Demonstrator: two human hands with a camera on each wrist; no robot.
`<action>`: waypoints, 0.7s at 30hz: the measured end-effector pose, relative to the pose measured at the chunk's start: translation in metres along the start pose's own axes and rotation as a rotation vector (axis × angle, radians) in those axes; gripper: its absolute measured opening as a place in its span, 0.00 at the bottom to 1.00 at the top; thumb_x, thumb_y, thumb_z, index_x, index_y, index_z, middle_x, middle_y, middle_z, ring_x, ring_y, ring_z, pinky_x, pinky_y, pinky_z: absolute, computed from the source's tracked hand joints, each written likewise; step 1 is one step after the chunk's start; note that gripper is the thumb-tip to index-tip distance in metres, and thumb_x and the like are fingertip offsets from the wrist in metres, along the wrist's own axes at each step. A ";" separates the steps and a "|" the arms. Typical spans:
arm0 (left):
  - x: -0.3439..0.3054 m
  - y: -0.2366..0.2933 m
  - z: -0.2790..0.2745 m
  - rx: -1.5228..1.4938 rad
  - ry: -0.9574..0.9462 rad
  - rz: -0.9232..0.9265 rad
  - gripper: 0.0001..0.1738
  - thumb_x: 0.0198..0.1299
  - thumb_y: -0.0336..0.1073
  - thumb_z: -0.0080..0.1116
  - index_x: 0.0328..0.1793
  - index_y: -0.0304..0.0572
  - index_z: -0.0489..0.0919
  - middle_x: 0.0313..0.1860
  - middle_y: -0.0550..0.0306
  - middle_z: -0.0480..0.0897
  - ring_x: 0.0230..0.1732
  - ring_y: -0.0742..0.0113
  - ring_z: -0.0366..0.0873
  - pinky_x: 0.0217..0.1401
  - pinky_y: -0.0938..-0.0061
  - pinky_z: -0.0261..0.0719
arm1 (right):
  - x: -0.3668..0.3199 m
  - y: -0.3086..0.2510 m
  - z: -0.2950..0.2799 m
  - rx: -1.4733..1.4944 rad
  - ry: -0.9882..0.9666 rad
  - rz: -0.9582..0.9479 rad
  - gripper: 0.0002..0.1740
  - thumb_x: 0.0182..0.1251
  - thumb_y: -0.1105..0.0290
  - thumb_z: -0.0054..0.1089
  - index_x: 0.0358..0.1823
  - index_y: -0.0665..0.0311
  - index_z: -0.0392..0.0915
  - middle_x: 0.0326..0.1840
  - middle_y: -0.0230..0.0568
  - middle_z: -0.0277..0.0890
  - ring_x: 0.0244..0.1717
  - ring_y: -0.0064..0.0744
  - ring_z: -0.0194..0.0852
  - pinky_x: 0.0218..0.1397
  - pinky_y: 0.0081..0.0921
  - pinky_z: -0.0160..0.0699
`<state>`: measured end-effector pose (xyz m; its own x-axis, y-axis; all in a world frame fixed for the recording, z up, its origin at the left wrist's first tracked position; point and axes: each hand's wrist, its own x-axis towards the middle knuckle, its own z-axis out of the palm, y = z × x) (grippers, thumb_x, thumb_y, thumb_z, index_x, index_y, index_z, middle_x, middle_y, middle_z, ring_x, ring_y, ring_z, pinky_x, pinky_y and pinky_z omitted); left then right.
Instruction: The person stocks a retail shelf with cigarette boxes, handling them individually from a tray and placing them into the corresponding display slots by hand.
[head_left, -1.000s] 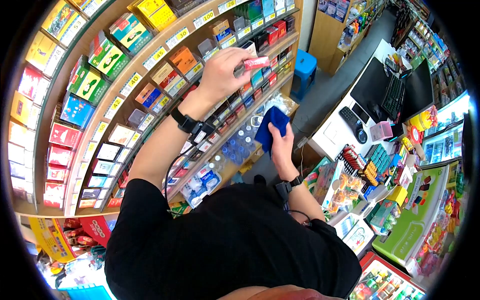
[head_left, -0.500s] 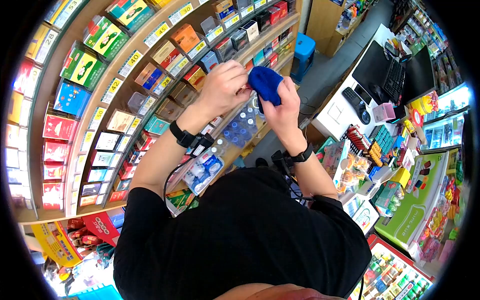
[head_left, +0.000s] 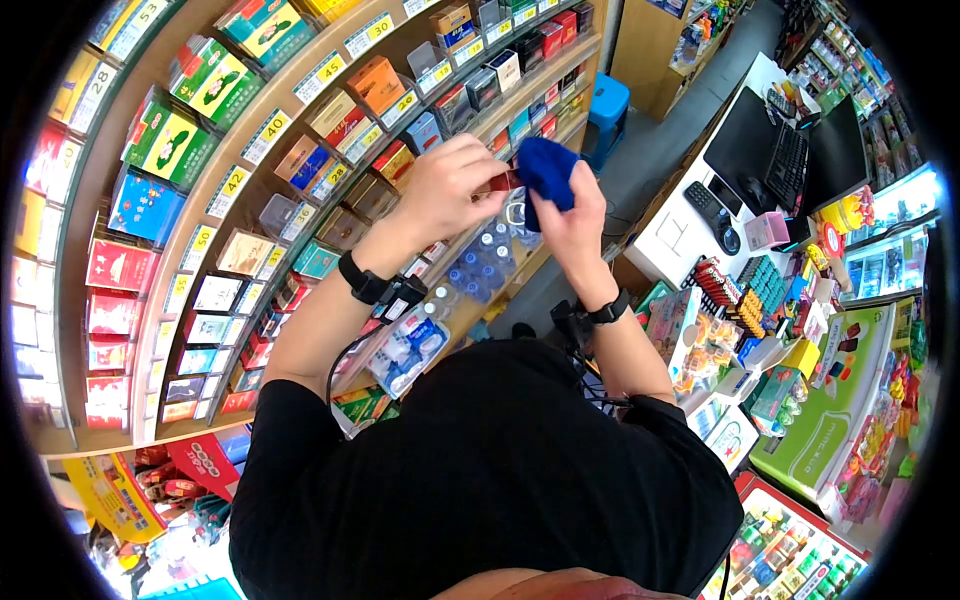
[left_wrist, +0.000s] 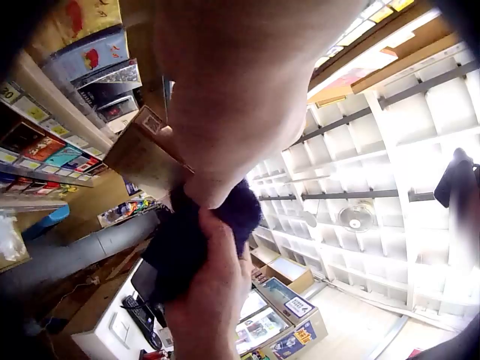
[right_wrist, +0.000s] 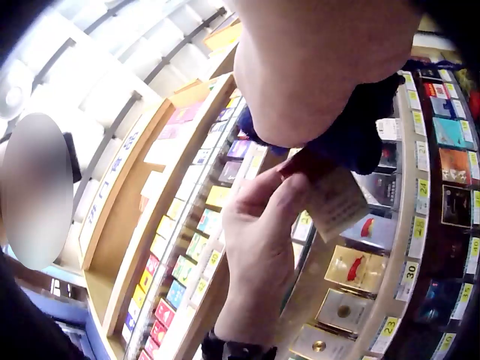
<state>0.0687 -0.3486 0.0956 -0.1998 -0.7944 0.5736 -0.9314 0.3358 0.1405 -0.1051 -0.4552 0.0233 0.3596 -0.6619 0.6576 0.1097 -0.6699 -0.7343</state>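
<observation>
My left hand (head_left: 450, 187) pinches a small red and pale cigarette pack (right_wrist: 339, 201) between thumb and fingers, in front of the shelf. Most of the pack is hidden in the head view; its printed pale side shows in the right wrist view, and it looks brown in the left wrist view. My right hand (head_left: 577, 218) grips a folded blue cloth (head_left: 547, 172), bunched over its fingers. The cloth is right at the end of the pack, overlapping it in the right wrist view. Thumb and cloth also show in the left wrist view.
Curved shelves (head_left: 335, 225) with rows of cigarette packs and price tags rise on the left. Bottles (head_left: 480, 262) stand low beneath my hands. To the right is a white counter (head_left: 672, 235) with monitors, a keyboard and sweets. A blue stool (head_left: 607, 105) stands behind.
My left hand has lowered the pack, and my right hand has brought the blue cloth up from below to meet it. Over the last half second both have shifted slightly.
</observation>
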 end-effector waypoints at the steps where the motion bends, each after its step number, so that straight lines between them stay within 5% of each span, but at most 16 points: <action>1: -0.002 -0.001 -0.001 -0.124 0.035 -0.089 0.14 0.49 0.28 0.74 0.44 0.35 0.87 0.40 0.51 0.86 0.43 0.53 0.83 0.49 0.64 0.82 | 0.003 0.010 0.000 0.027 0.026 0.034 0.19 0.59 0.74 0.69 0.53 0.67 0.83 0.46 0.56 0.81 0.47 0.59 0.81 0.50 0.41 0.80; 3: -0.011 -0.006 -0.001 -0.390 0.055 -0.340 0.12 0.58 0.29 0.71 0.47 0.33 0.86 0.44 0.51 0.88 0.47 0.58 0.85 0.58 0.64 0.81 | 0.002 0.027 -0.002 -0.004 -0.084 0.234 0.19 0.61 0.69 0.68 0.53 0.68 0.81 0.45 0.59 0.82 0.46 0.62 0.82 0.48 0.44 0.81; 4: -0.017 -0.011 0.007 -0.720 0.064 -0.521 0.13 0.62 0.30 0.70 0.52 0.33 0.86 0.55 0.51 0.86 0.57 0.61 0.84 0.65 0.62 0.81 | 0.001 0.024 -0.006 -0.022 -0.182 0.351 0.20 0.61 0.68 0.68 0.53 0.69 0.80 0.44 0.61 0.82 0.45 0.64 0.82 0.47 0.46 0.81; 6: -0.022 -0.025 0.018 -0.962 0.087 -0.452 0.16 0.66 0.32 0.69 0.58 0.35 0.84 0.66 0.51 0.81 0.67 0.63 0.80 0.68 0.62 0.80 | -0.004 0.021 -0.002 -0.150 -0.265 0.319 0.23 0.61 0.69 0.68 0.56 0.68 0.75 0.43 0.64 0.83 0.45 0.67 0.83 0.48 0.49 0.81; 8: -0.033 -0.013 0.019 -1.372 -0.025 -0.863 0.17 0.69 0.34 0.68 0.61 0.36 0.83 0.72 0.49 0.76 0.71 0.63 0.76 0.68 0.63 0.81 | -0.008 0.016 0.005 -0.044 -0.340 0.335 0.29 0.60 0.64 0.75 0.57 0.66 0.69 0.44 0.65 0.82 0.47 0.68 0.83 0.48 0.48 0.82; 9: -0.037 -0.010 0.024 -1.464 -0.041 -0.838 0.19 0.70 0.36 0.68 0.64 0.38 0.81 0.68 0.52 0.80 0.67 0.64 0.79 0.66 0.64 0.82 | -0.004 0.004 0.004 0.022 -0.420 0.334 0.29 0.60 0.63 0.77 0.56 0.66 0.69 0.45 0.64 0.82 0.48 0.67 0.83 0.49 0.46 0.82; 10: -0.042 -0.011 0.026 -1.511 -0.150 -0.887 0.20 0.72 0.38 0.67 0.65 0.39 0.81 0.63 0.54 0.83 0.62 0.65 0.82 0.63 0.64 0.83 | -0.001 -0.004 0.003 0.090 -0.499 0.332 0.30 0.59 0.62 0.79 0.55 0.65 0.69 0.46 0.63 0.82 0.49 0.66 0.83 0.50 0.44 0.83; 11: -0.047 -0.012 0.031 -1.498 -0.102 -0.883 0.20 0.73 0.39 0.66 0.66 0.38 0.80 0.60 0.55 0.84 0.59 0.66 0.83 0.62 0.65 0.84 | 0.001 -0.004 0.003 0.087 -0.556 0.310 0.29 0.58 0.65 0.80 0.55 0.65 0.72 0.48 0.55 0.83 0.52 0.55 0.85 0.54 0.37 0.81; 13: -0.050 -0.007 0.032 -1.484 -0.048 -0.877 0.20 0.74 0.40 0.65 0.66 0.38 0.80 0.58 0.55 0.85 0.57 0.66 0.84 0.60 0.66 0.84 | 0.006 0.001 0.004 0.166 -0.545 0.303 0.28 0.58 0.65 0.80 0.55 0.65 0.74 0.49 0.51 0.83 0.53 0.49 0.85 0.56 0.36 0.81; 15: -0.050 -0.005 0.029 -1.549 0.204 -1.045 0.19 0.73 0.40 0.66 0.62 0.36 0.82 0.54 0.55 0.86 0.52 0.71 0.85 0.56 0.73 0.85 | 0.008 0.017 0.006 0.204 -0.486 0.271 0.26 0.57 0.67 0.79 0.56 0.66 0.78 0.48 0.42 0.84 0.53 0.35 0.83 0.59 0.33 0.79; 19: -0.062 -0.017 0.033 -1.338 0.275 -1.044 0.20 0.72 0.41 0.67 0.62 0.35 0.82 0.50 0.56 0.87 0.49 0.69 0.85 0.55 0.71 0.83 | 0.018 0.033 0.010 0.401 -0.229 0.469 0.19 0.61 0.70 0.77 0.51 0.69 0.81 0.47 0.35 0.83 0.44 0.20 0.81 0.43 0.20 0.80; 21: -0.064 -0.016 0.034 -1.086 0.226 -0.978 0.19 0.71 0.41 0.69 0.59 0.35 0.84 0.47 0.57 0.87 0.47 0.71 0.84 0.53 0.73 0.82 | 0.025 0.019 0.007 0.361 -0.344 0.440 0.21 0.60 0.68 0.79 0.51 0.69 0.81 0.45 0.35 0.83 0.41 0.20 0.80 0.42 0.20 0.79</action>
<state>0.0861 -0.3201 0.0287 0.5040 -0.8637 -0.0062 0.0337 0.0125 0.9994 -0.0881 -0.4817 0.0249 0.7106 -0.6627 0.2364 0.1669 -0.1676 -0.9716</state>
